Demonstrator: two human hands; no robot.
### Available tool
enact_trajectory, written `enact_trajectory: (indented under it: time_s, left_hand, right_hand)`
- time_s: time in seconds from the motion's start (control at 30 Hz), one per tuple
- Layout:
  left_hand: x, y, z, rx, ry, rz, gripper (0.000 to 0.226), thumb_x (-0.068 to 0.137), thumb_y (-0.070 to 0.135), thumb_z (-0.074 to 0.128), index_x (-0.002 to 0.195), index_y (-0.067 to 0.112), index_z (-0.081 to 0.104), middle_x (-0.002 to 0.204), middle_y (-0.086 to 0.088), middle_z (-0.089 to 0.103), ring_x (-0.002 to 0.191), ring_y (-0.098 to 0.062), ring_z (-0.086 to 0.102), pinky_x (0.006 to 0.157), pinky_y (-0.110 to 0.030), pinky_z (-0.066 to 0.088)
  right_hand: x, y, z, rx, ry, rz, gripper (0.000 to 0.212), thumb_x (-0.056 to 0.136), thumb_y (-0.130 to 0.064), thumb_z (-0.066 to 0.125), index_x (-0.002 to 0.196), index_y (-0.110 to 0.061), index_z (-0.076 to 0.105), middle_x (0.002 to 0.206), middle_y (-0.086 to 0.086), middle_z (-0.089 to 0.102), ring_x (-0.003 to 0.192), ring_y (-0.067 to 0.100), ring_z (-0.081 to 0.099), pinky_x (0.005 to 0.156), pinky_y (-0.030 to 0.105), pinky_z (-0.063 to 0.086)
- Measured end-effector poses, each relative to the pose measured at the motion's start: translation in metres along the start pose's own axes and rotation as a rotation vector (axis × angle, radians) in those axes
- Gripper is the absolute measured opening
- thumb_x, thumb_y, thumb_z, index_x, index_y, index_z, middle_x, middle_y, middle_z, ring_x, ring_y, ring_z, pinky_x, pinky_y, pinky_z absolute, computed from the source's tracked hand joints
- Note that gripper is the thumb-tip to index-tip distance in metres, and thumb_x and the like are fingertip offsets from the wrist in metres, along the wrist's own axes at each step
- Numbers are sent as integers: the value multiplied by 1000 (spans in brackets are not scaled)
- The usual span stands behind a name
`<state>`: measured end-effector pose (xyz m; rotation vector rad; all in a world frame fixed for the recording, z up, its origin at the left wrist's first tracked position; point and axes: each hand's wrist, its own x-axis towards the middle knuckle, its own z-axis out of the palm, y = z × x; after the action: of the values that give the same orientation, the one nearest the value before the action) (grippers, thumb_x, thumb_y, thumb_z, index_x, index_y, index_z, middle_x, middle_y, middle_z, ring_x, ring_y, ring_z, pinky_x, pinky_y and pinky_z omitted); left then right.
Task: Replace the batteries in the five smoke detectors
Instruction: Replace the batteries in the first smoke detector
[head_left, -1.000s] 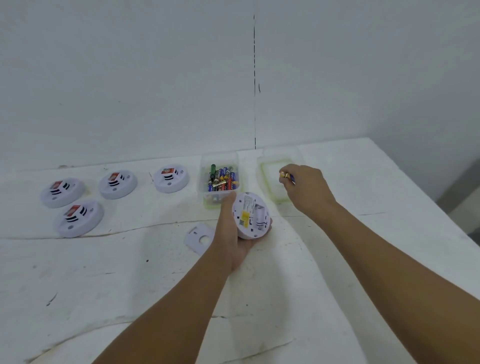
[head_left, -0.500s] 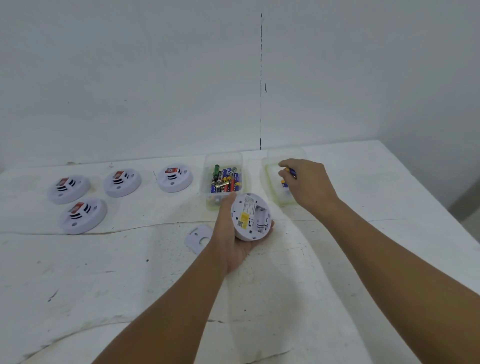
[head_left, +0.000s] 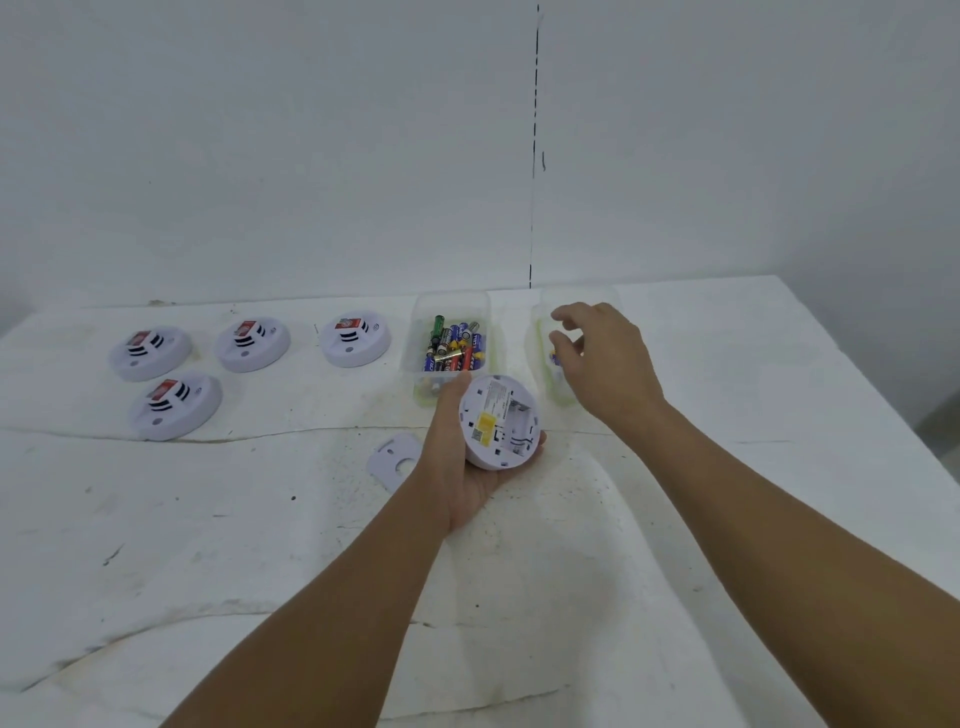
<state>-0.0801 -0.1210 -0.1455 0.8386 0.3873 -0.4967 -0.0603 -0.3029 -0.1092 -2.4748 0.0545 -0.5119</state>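
Note:
My left hand (head_left: 457, 457) grips a white round smoke detector (head_left: 500, 422), its back up and its battery bay open and bare. Its flat cover plate (head_left: 393, 455) lies on the table just left of that hand. My right hand (head_left: 605, 364) hovers over a clear bin (head_left: 545, 384), fingers loosely spread and holding nothing; a battery (head_left: 554, 357) lies in that bin under the fingers. A second clear bin (head_left: 451, 343) to the left holds several coloured batteries.
Several more white detectors sit face up on the left: three in a back row (head_left: 149, 352), (head_left: 253, 344), (head_left: 356, 338) and one nearer (head_left: 174, 404). The white table (head_left: 260, 519) meets a white wall behind and ends at the right edge.
My right hand held a battery over the right-hand bin; now its fingers have spread and the battery lies in the bin. The left hand keeps hold of the detector.

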Motion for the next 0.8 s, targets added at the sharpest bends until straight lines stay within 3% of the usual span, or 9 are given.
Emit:
enact_trajectory:
  time_s: [0.1,0.17,0.3,0.43,0.5,0.63,0.73,0.8]
  left_hand:
    - [-3,0,7,-18,21,-9,53,100,55,52,110,6,71,85,-20,77,90,-38,68,82,-50,59]
    - [-2,-2,10,-15,42,-8,53,97,56,56,117,9,70,86,-18,78,80,-35,75,68,-45,63]
    - [-15,10,-2,92,-45,-3,53,96,52,61,126,9,69,111,-19,76,104,-37,70,93,-51,57]
    - [-31,46,-27,159,-154,67,57,87,51,64,128,10,68,124,-18,71,110,-37,66,110,-57,46]
    - [-31,67,-47,147,-162,132,55,91,51,61,125,9,69,123,-19,71,109,-38,67,110,-57,45]
    - [-19,101,-88,140,-86,204,56,102,56,50,137,14,63,133,-20,67,127,-45,60,108,-57,47]
    - [-6,116,-108,104,-71,186,62,98,56,52,143,13,58,138,-22,63,132,-47,55,91,-50,58]
    - [-1,119,-113,67,-82,160,61,96,54,55,140,12,61,138,-23,63,131,-45,55,92,-50,58]
  right_hand:
    - [-13,-10,7,46,36,-68,23,104,-25,58,123,-19,69,111,-4,59,77,12,64,93,44,52]
    - [-21,-16,9,71,52,-107,20,103,-26,60,119,-21,71,107,-8,58,74,6,61,93,45,52]
    - [-26,-35,13,93,34,-171,16,102,-26,62,114,-24,73,103,-7,62,73,4,58,85,38,53]
    - [-18,-55,15,41,-65,-196,17,103,-28,60,114,-26,72,101,-8,64,79,8,59,82,31,47]
    - [-11,-61,22,8,-110,-174,16,102,-29,61,113,-27,73,98,-11,65,83,10,59,86,34,48]
    - [6,-75,37,-72,-200,-103,17,99,-29,62,111,-27,74,101,-12,70,91,15,60,91,44,51]
    - [20,-86,44,-167,-252,-63,19,100,-28,60,113,-27,74,105,-7,71,103,22,62,94,44,50]
    - [29,-90,49,-267,-271,-45,21,101,-27,57,113,-30,74,107,-6,70,107,24,60,92,40,46]
